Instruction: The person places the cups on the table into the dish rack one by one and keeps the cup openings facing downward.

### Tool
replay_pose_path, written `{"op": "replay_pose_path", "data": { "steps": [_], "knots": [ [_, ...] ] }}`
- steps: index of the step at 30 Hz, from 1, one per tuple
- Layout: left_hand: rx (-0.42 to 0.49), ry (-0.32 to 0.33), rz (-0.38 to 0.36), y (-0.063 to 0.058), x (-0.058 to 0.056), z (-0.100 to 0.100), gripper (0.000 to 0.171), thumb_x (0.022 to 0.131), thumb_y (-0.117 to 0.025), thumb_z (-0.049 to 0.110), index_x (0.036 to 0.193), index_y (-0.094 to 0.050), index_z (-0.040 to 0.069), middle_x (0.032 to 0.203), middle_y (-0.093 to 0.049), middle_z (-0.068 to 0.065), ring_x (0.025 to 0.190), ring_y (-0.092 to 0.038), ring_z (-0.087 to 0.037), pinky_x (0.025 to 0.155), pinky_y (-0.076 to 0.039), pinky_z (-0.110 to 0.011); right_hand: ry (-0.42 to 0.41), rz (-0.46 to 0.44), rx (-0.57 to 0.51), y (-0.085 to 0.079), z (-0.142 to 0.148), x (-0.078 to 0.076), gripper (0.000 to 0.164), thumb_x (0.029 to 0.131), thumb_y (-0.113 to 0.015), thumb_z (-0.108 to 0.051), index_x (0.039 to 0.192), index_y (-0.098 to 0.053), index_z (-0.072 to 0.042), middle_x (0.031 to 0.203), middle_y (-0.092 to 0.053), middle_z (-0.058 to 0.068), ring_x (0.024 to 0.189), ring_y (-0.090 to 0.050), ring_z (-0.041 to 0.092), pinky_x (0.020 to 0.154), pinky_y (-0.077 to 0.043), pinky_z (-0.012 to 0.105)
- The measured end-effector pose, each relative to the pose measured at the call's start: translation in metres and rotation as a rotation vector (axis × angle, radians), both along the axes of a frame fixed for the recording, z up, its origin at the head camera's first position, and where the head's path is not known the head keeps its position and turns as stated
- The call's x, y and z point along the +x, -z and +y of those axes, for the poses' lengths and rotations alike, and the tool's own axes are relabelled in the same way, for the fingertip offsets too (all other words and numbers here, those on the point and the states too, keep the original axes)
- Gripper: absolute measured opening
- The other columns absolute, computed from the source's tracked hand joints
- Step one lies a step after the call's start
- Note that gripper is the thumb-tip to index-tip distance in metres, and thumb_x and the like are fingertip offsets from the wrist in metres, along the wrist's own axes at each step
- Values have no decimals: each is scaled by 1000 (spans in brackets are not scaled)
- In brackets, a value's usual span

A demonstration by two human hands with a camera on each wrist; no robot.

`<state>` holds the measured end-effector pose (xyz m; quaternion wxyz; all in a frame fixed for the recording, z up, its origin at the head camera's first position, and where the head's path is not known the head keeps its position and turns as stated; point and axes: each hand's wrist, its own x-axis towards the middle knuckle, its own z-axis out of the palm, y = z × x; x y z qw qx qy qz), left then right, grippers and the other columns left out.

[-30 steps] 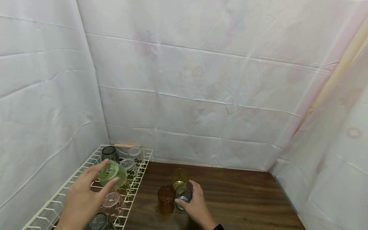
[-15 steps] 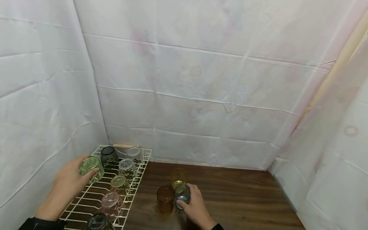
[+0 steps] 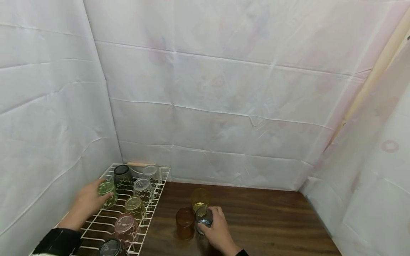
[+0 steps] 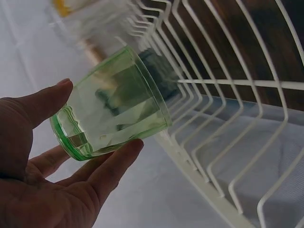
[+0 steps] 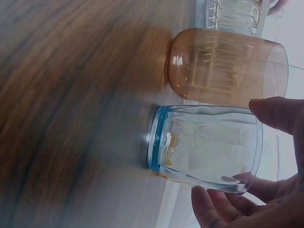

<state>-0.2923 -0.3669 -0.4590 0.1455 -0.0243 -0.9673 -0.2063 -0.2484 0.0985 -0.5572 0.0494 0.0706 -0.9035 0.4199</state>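
In the head view my left hand (image 3: pixel 86 201) holds a green drinking glass (image 3: pixel 108 195) upside down over the far left part of the white wire rack (image 3: pixel 156 205). The left wrist view shows thumb and fingers around the base of this glass, its rim facing the rack wires. My right hand (image 3: pixel 219 229) grips a clear glass with a bluish base (image 5: pixel 209 147) near its rim; the glass is upright on the wooden table. Right beside it stands an amber-brown glass (image 3: pixel 185 224), and behind them a yellow glass (image 3: pixel 200 198).
Along the rack stand several upturned glasses, among them a dark grey glass (image 3: pixel 122 176), a clear glass (image 3: pixel 143 188), a yellowish glass (image 3: pixel 134 207) and a pink glass (image 3: pixel 126 227). White sheeting (image 3: pixel 205 131) hangs behind and at both sides of the wooden table (image 3: pixel 262 220).
My left hand has carried the green glass leftward from above the yellowish one and lowered it toward the rack's left side. The right hand and its glass have stayed in place.
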Motion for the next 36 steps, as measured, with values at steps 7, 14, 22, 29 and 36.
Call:
{"op": "replay_pose_path", "data": {
  "steps": [7, 14, 22, 29, 36],
  "knots": [
    [-3, -22, -9, 16, -17, -4, 71, 89, -82, 20, 141, -49, -17, 131, -57, -48, 116, -56, -69, 92, -51, -74, 31, 38, 14, 1, -1, 0, 75, 86, -89, -33, 144, -53, -2, 139, -59, 14, 132, -61, 36, 104, -56, 57],
    [-12, -14, -81, 30, -25, -16, 76, 91, -82, 21, 142, -44, -21, 134, -52, -50, 118, -53, -71, 96, -49, -75, -1, 13, 3, 0, -2, 2, 78, 88, -88, -38, 147, -51, -2, 139, -57, 17, 130, -62, 37, 99, -57, 52],
    [-30, 14, -93, 36, -40, -17, 73, 91, -81, 22, 135, -48, -26, 128, -56, -51, 116, -55, -71, 94, -51, -74, 3, 8, 23, -3, 0, 1, 81, 88, -88, -37, 149, -52, 2, 137, -57, 19, 129, -61, 37, 100, -57, 53],
    [-18, 3, -97, 38, -45, -18, 74, 91, -81, 22, 138, -47, -24, 131, -54, -52, 119, -53, -71, 97, -49, -75, -6, -3, 31, -3, 2, -1, 82, 87, -88, -39, 148, -52, 4, 137, -57, 19, 130, -60, 38, 101, -56, 53],
    [-17, 7, -160, 35, -45, -14, 79, 91, -80, 20, 140, -40, -28, 135, -49, -54, 123, -50, -72, 101, -48, -76, -18, -31, 28, -5, 3, -2, 80, 88, -87, -39, 147, -52, 3, 138, -56, 20, 130, -60, 38, 102, -55, 56]
  ]
}}
